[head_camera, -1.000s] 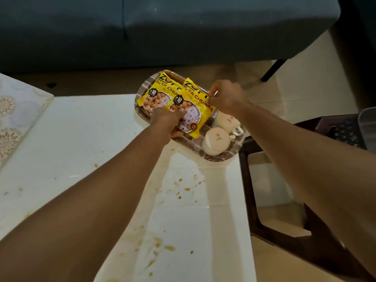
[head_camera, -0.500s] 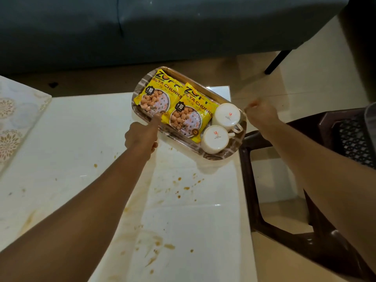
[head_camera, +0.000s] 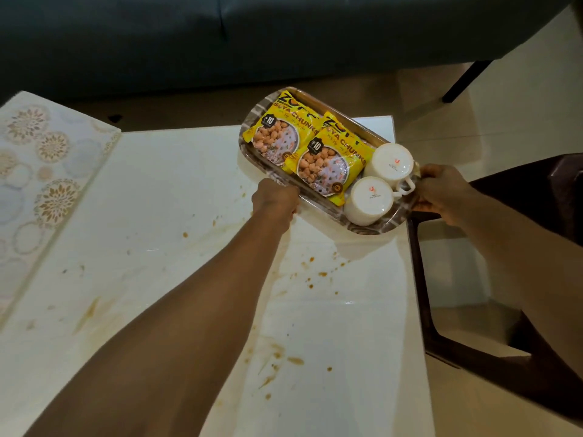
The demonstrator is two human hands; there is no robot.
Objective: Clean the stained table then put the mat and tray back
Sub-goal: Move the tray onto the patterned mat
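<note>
A brown patterned tray point(head_camera: 372, 228) sits at the far right corner of the white table point(head_camera: 164, 197). It carries two yellow snack packets point(head_camera: 328, 159) and two upturned white cups point(head_camera: 369, 200). My left hand point(head_camera: 275, 200) grips the tray's near long edge. My right hand point(head_camera: 441, 192) grips its right end, beside the cups. Brown stains point(head_camera: 312, 272) spatter the table in front of the tray and nearer to me. A floral mat point(head_camera: 41, 171) lies at the table's left edge.
A dark sofa point(head_camera: 220, 39) runs along the far side, with one leg point(head_camera: 463, 80) on the tiled floor at the right. A dark brown plastic chair point(head_camera: 520, 197) stands close to the table's right edge, under my right arm.
My right hand has moved from the packets out to the tray's right end and taken hold. My left hand has closed on the near edge. The tray has turned slightly.
</note>
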